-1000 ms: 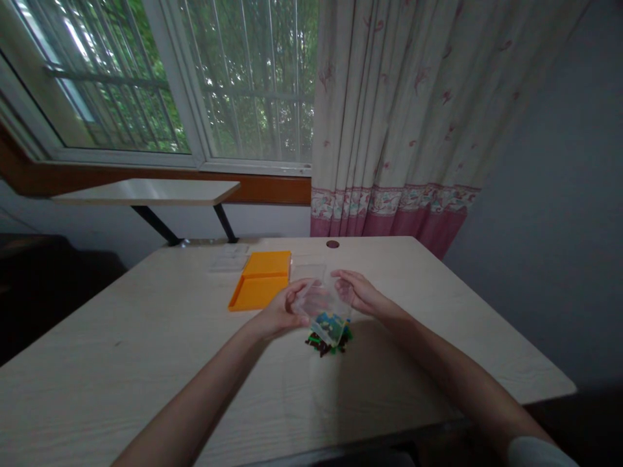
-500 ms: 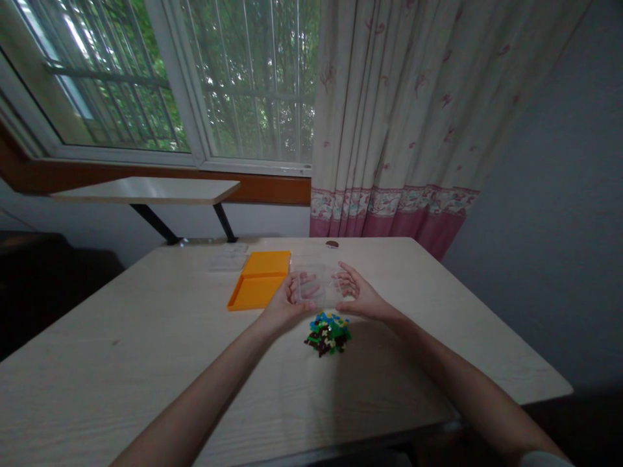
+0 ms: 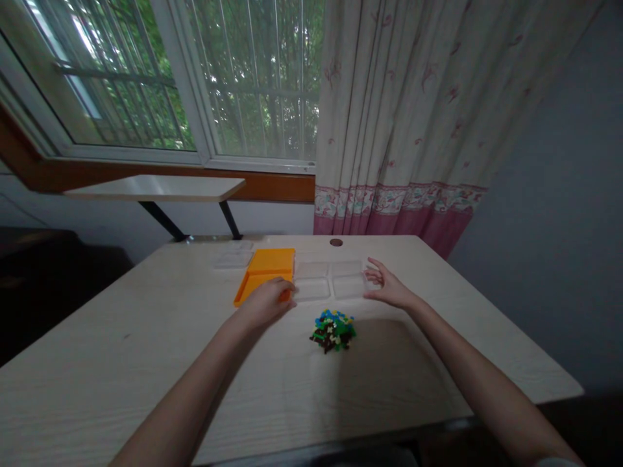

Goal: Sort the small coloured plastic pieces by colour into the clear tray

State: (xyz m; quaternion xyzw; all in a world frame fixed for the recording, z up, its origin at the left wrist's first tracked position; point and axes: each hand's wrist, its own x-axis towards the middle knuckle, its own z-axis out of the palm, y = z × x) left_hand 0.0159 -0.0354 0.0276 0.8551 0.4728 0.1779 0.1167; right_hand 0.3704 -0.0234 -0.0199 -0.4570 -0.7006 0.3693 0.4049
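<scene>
Two clear plastic boxes lie side by side on the table, each opened out flat. My left hand (image 3: 271,299) is at the outer edge of the left clear plastic box (image 3: 311,288), its fingers curved and its thumb apart from them. At the outer edge of the right clear plastic box (image 3: 348,285) is my right hand (image 3: 388,285), with fingers spread. Whether the fingertips touch the boxes is hard to make out. In front of the boxes sits a pile of small blue, green, brown, yellow and cream plastic pieces (image 3: 333,331).
An open orange plastic case (image 3: 272,261) lies left of the boxes, partly behind my left hand. Farther left is another clear plastic container (image 3: 233,256). A round brown disc (image 3: 335,242) is near the table's back edge, and a raised shelf (image 3: 160,187) stands at back left.
My hands have moved apart. The clear plastic that was between them now shows as two boxes side by side on the table. The view has shifted slightly.
</scene>
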